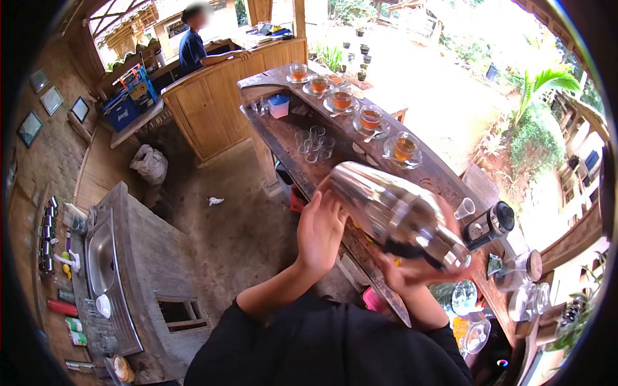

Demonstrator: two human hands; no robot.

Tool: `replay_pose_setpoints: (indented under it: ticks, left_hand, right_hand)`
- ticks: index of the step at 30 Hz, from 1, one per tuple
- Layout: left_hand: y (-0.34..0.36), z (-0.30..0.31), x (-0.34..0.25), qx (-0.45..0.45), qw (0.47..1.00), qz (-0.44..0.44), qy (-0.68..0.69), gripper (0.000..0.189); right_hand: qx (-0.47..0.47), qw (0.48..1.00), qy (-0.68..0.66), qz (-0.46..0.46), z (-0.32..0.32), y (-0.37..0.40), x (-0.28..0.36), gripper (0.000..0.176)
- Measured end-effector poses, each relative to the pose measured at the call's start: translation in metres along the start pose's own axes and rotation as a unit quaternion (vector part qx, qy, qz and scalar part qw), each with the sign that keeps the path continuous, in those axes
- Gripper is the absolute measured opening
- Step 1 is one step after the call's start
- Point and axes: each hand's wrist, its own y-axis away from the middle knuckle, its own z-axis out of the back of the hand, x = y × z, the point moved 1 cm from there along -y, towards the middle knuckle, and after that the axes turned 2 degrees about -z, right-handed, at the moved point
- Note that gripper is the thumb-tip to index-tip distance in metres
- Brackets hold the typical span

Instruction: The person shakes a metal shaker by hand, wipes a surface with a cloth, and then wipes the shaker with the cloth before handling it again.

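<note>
A shiny metal cocktail shaker (386, 202) lies tilted across the air between my two hands, over the wooden counter (450, 180). Its wide base points to the far left and its narrow cap to the near right. My left hand (322, 228) is pressed around the base end. Around the cap end wraps my right hand (412, 273), its fingers partly hidden behind the metal. The shaker and right hand look slightly blurred. Beyond it, a glass cup of amber drink (404, 148) stands on a saucer, in a row with several similar cups.
A French press (487, 225) and a clear plastic cup (465, 208) stand right of the shaker. Glass jars (524, 302) crowd the right end. Empty glasses (314, 143) sit on the lower shelf. A sink (103, 257) is at left. Another person (193, 51) stands behind the far counter.
</note>
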Motion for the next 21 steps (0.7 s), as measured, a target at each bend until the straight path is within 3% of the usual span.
replay_pose_setpoints:
  ticks: [1,2,3,4,5,7,8,10,11,13,14,15,16,17,18,19,20,21]
  left_hand:
    - [-0.007,-0.007,-0.003,0.006,1.000,-0.002,-0.001,0.066]
    - [-0.008,-0.020,-0.007,0.119,0.993,-0.020,-0.003,0.069]
    - [-0.004,-0.034,-0.010,0.222,0.974,-0.036,-0.002,0.072]
    - [-0.006,-0.051,-0.014,0.189,0.981,-0.052,-0.001,0.072]
    - [-0.016,-0.056,-0.016,0.189,0.980,-0.058,-0.004,0.073]
    - [-0.036,-0.063,-0.022,0.061,0.997,-0.038,0.001,0.073]
    - [-0.032,-0.056,-0.019,0.057,0.998,-0.036,0.000,0.073]
    - [-0.021,-0.040,-0.013,0.200,0.975,-0.066,0.075,0.067]
    - [-0.009,-0.035,-0.008,0.230,0.969,-0.056,0.075,0.068]
    - [-0.001,-0.017,0.001,0.184,0.980,0.004,0.080,0.071]
    - [-0.004,-0.012,0.004,0.183,0.980,0.005,0.081,0.071]
    - [-0.007,-0.007,0.006,0.092,0.994,0.002,0.051,0.075]
    - [-0.008,-0.003,0.007,0.001,1.000,0.001,0.019,0.079]
    - [-0.009,-0.010,0.002,0.003,1.000,0.000,0.017,0.079]
    - [-0.008,-0.024,-0.004,0.109,0.993,-0.045,-0.008,0.078]
    - [-0.003,-0.038,-0.008,0.208,0.974,-0.087,-0.030,0.077]
    - [-0.004,-0.048,-0.011,0.231,0.968,-0.099,-0.026,0.078]
    - [-0.011,-0.055,-0.013,0.226,0.969,-0.094,-0.025,0.078]
  right_hand:
    - [0.219,0.936,0.077,-0.264,0.039,-0.011,0.019,0.120]
    - [0.118,0.860,-0.174,-0.465,0.048,-0.010,0.031,0.119]
    - [0.077,0.786,-0.286,-0.542,0.045,-0.021,0.035,0.118]
    - [0.066,0.761,-0.312,-0.565,0.042,-0.027,0.032,0.117]
    - [0.064,0.775,-0.294,-0.555,0.040,-0.032,0.026,0.116]
    - [0.060,0.808,-0.251,-0.530,0.036,-0.037,0.021,0.114]
    - [0.066,0.810,-0.236,-0.533,0.038,-0.035,0.021,0.114]
    - [0.097,0.820,-0.209,-0.524,0.049,-0.022,0.030,0.112]
    - [0.109,0.844,-0.182,-0.492,0.046,-0.015,0.033,0.111]
    - [0.113,0.964,-0.004,-0.240,0.032,0.004,0.025,0.109]
    - [0.100,0.981,0.063,-0.154,0.026,0.009,0.018,0.109]
    - [0.108,0.979,0.103,-0.142,0.028,0.012,0.015,0.108]
    - [0.097,0.977,0.073,-0.175,0.031,-0.003,0.022,0.103]
    - [0.082,0.974,0.043,-0.206,0.032,-0.019,0.027,0.099]
    - [0.071,0.934,-0.066,-0.344,0.040,-0.023,0.034,0.097]
    - [0.047,0.847,-0.195,-0.493,0.049,-0.024,0.036,0.095]
    - [0.025,0.787,-0.263,-0.558,0.052,-0.031,0.033,0.093]
    - [0.010,0.772,-0.281,-0.570,0.049,-0.032,0.028,0.091]
